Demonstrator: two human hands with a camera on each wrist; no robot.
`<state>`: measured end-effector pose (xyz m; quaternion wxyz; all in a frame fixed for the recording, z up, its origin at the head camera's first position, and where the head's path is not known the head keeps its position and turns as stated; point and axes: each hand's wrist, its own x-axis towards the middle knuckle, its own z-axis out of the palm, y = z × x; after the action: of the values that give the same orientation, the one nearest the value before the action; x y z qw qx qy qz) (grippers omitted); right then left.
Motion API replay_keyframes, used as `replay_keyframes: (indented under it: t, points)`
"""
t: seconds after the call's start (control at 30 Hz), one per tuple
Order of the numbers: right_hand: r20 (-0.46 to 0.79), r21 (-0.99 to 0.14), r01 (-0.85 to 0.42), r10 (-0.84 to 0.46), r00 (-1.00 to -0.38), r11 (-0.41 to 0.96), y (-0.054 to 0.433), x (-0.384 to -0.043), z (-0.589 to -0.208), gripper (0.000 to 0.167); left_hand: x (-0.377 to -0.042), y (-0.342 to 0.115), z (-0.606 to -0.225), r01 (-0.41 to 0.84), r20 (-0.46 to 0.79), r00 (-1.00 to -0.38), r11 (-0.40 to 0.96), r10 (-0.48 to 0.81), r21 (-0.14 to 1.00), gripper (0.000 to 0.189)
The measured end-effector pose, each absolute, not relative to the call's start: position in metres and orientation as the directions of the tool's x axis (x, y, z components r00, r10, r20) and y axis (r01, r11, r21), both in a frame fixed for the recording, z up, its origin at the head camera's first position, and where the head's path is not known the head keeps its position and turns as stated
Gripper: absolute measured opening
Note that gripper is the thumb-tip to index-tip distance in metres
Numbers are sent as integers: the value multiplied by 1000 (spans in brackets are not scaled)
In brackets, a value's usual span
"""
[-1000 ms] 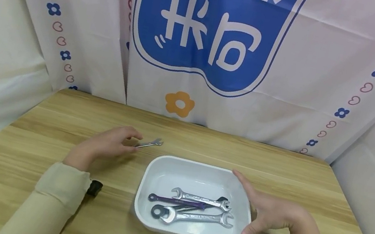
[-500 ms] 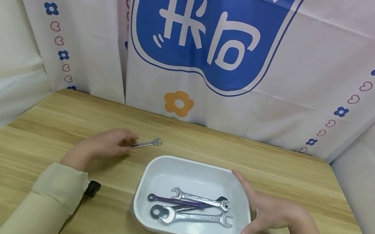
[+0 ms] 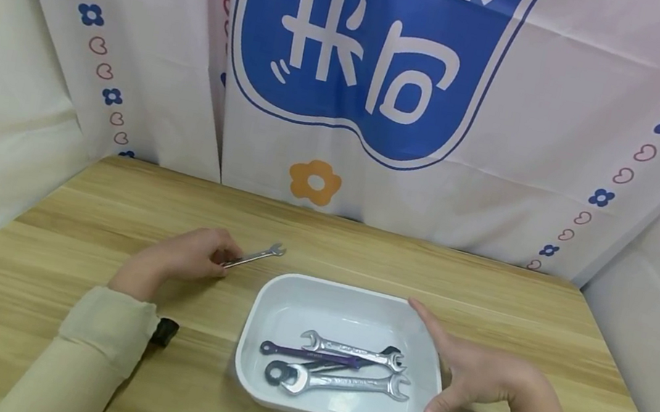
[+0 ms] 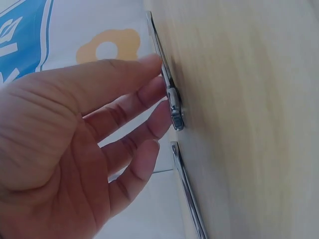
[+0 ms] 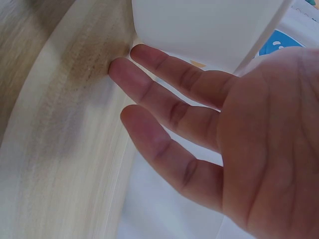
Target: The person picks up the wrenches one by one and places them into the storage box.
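My left hand (image 3: 195, 256) pinches the near end of a small silver wrench (image 3: 257, 255) between thumb and fingers, and its open-ended jaw points away to the right. The left wrist view shows this wrench lying along the wooden surface, with a second metal tool (image 4: 187, 184), probably another wrench, beside it. My right hand (image 3: 481, 380) rests against the right end of a white plastic bin (image 3: 346, 304), index finger and thumb spread along its rim. In the right wrist view the other fingers (image 5: 149, 129) extend loosely below the bin's side.
Inside the bin lie silver wrenches (image 3: 348, 384), a purple one (image 3: 310, 355) and a dark ratcheting one (image 3: 277, 373). A wood-grain table (image 3: 194, 374) carries everything. Printed white curtains (image 3: 511, 157) hang behind and along the sides.
My left hand has drawn slightly back to the left and closed its fingertips on the small wrench, whose near end now shows. The right hand and the bin have stayed put.
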<state>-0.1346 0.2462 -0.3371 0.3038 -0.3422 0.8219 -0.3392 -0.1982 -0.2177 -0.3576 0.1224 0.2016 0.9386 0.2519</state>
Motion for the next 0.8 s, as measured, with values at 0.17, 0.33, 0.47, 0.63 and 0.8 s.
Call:
replay_keyframes:
  t: [0.17, 0.33, 0.47, 0.63, 0.8]
  points:
    - [-270, -760, -358, -764, -586, 543, 246, -135, -337, 145, -198, -218, -356, 305, -133, -893, 797, 429, 520, 16]
    - [-266, -762, -358, -765, -587, 540, 246, -135, -338, 145, -196, -217, -355, 246, -155, -915, 819, 373, 519, 5]
    - [-267, -767, -352, -766, -585, 536, 246, -134, -338, 144, -195, -218, -355, 210, -171, -926, 837, 336, 505, 4]
    - [-269, -773, -343, -766, -584, 533, 246, -134, -337, 144, -194, -218, -354, 190, -194, -927, 850, 320, 491, 3]
    - [-269, -767, -350, -764, -586, 538, 246, -134, -337, 144, -195, -219, -354, 173, -215, -925, 852, 312, 493, 2]
